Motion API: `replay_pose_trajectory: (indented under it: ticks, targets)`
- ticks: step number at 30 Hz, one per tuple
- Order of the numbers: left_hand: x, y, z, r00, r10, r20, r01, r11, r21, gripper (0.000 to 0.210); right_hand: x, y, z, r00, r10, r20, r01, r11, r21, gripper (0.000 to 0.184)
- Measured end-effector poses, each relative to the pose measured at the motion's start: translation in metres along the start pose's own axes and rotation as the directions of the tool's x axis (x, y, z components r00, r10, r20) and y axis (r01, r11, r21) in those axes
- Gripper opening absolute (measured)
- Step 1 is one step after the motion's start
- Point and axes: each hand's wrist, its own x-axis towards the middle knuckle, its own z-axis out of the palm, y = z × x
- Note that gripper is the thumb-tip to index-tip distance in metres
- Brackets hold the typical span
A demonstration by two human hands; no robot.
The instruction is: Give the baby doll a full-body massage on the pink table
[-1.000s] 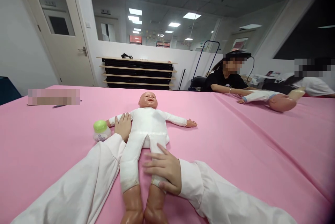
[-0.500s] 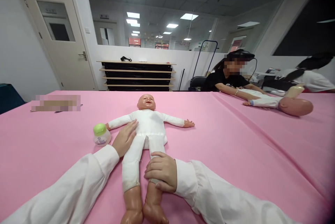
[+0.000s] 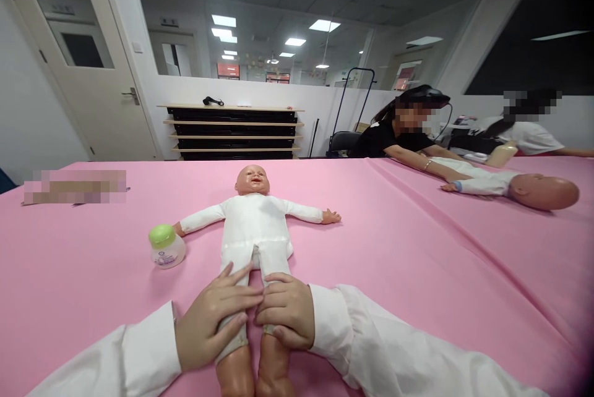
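A baby doll with a white cloth body and bare plastic head, hands and feet lies on its back, arms spread and feet toward me. My right hand is curled around its leg on the right, near the knee. Across the other leg lies my left hand, fingers spread, their tips close to my right hand's fingers. To the left, beside the doll's hand, stands a small clear jar with a green lid.
A pink cloth covers the table. At the right, a person in black leans over a second doll, with a bottle behind it. Another person is farther back. A blurred-out item lies far left.
My left hand has come down from the doll's side onto its leg. My right hand keeps its place. The view has turned slightly, and the other person's doll has shifted right.
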Motion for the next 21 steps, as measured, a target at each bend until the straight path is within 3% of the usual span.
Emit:
replay_pose_trajectory:
  ticks: [4,9,12,15,21]
  targets:
    - [-0.009,0.007,-0.001,0.978,0.043,-0.205,-0.064,0.993,-0.095,0.034,-0.002,0.001,-0.001,1.000,-0.003,0.007,0.003,1.000,0.012,0.036]
    - [-0.006,0.005,-0.003,0.927,-0.124,-0.353,0.084,0.988,-0.127,0.036,-0.001,-0.001,-0.003,1.000,0.005,-0.020,-0.004,0.999,0.046,0.036]
    - [-0.001,0.002,-0.002,0.913,-0.250,-0.323,0.246,0.968,-0.054,0.044,-0.001,-0.001,-0.006,1.000,0.015,0.018,-0.016,0.999,0.051,0.036]
    - [0.001,0.001,-0.001,0.920,-0.311,-0.237,0.316,0.949,-0.020,0.051,-0.001,0.000,-0.008,0.998,-0.003,0.065,0.000,0.999,0.043,0.033]
    - [0.000,0.000,0.000,0.977,-0.208,-0.051,0.206,0.978,-0.038,0.041,-0.001,0.001,-0.003,1.000,-0.006,0.012,0.005,0.999,0.038,0.034]
